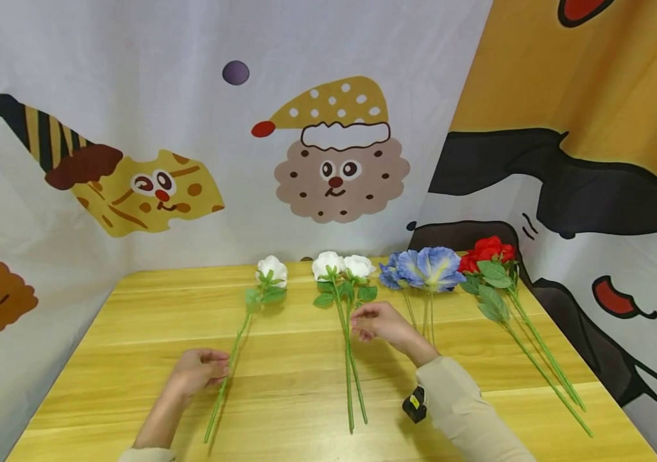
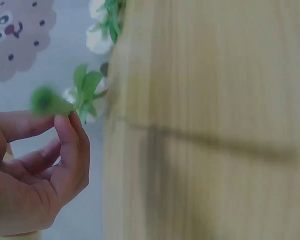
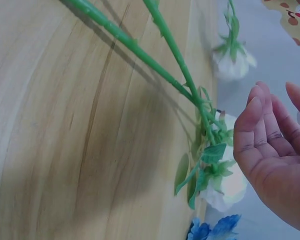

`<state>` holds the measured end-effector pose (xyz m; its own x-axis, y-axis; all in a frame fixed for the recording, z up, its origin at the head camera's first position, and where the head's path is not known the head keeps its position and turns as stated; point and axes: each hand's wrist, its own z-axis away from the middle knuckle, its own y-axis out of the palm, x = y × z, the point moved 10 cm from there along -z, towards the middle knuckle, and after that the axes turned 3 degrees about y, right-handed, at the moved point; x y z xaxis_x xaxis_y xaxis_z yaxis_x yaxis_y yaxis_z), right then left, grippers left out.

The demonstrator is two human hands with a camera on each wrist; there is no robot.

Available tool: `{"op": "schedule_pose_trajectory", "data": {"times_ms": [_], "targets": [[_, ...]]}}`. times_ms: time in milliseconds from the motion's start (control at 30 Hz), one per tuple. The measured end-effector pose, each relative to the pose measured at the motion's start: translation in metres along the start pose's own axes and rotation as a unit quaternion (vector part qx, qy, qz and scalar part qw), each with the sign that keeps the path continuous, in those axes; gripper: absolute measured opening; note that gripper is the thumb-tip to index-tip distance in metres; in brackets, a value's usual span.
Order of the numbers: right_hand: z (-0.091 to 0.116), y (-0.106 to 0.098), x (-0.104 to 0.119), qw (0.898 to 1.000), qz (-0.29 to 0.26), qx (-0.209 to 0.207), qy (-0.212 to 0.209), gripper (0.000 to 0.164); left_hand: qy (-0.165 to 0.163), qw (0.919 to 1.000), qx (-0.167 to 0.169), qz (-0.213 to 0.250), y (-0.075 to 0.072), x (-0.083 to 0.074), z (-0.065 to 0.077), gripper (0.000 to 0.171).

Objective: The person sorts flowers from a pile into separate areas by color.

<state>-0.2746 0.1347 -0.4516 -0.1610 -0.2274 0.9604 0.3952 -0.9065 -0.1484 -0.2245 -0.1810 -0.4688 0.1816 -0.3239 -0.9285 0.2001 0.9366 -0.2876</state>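
My left hand (image 1: 197, 371) pinches the lower green stem of a single white rose (image 1: 273, 271) between thumb and fingertips. In the left wrist view the stem's cut end (image 2: 44, 101) points towards the camera, blurred, with the left hand (image 2: 37, 175) below it. My right hand (image 1: 385, 324) hovers beside the crossed stems of two white roses (image 1: 328, 264), its fingers loosely bent. In the right wrist view nothing shows between the fingers and thumb of the right hand (image 3: 277, 150). Whether it touches a stem cannot be told.
Blue flowers (image 1: 429, 268) lie right of the white pair, their stems partly behind my right forearm. Red roses (image 1: 487, 253) with long stems lie at the table's right. A small black object (image 1: 415, 405) sits by the right sleeve. A printed curtain (image 1: 190, 96) hangs behind the wooden table (image 1: 149, 308).
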Motion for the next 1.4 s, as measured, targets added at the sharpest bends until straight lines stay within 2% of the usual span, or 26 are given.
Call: {"op": "schedule_pose_trajectory", "data": {"times_ms": [200, 467, 633, 800, 967, 1100, 1400], "targets": [[0.0, 0.01, 0.005, 1.0, 0.003, 0.013, -0.004, 0.024, 0.019, 0.9996, 0.021, 0.008, 0.015, -0.012, 0.001, 0.028], [-0.001, 0.019, 0.007, 1.0, 0.013, 0.019, -0.01, 0.023, -0.002, 0.9995, 0.01, 0.03, 0.028, -0.009, 0.0, 0.026], [-0.001, 0.023, 0.006, 1.0, 0.015, 0.02, -0.01, 0.022, 0.013, 0.9983, 0.035, 0.044, 0.04, -0.011, -0.001, 0.028], [-0.002, 0.026, 0.005, 1.0, 0.013, 0.024, -0.009, 0.02, 0.026, 0.9976, 0.038, 0.052, 0.045, -0.017, 0.0, 0.029], [-0.003, 0.028, 0.006, 1.0, 0.014, 0.026, -0.007, 0.02, 0.037, 0.9974, 0.031, 0.053, 0.051, -0.03, 0.001, 0.027], [-0.004, 0.031, 0.01, 1.0, 0.016, 0.023, -0.006, 0.019, 0.053, 0.9972, 0.024, 0.046, 0.057, -0.047, 0.001, 0.025], [-0.004, 0.042, 0.03, 0.999, 0.011, 0.032, -0.025, 0.025, 0.094, 0.9924, 0.045, 0.065, 0.093, -0.085, -0.006, 0.021]]}}
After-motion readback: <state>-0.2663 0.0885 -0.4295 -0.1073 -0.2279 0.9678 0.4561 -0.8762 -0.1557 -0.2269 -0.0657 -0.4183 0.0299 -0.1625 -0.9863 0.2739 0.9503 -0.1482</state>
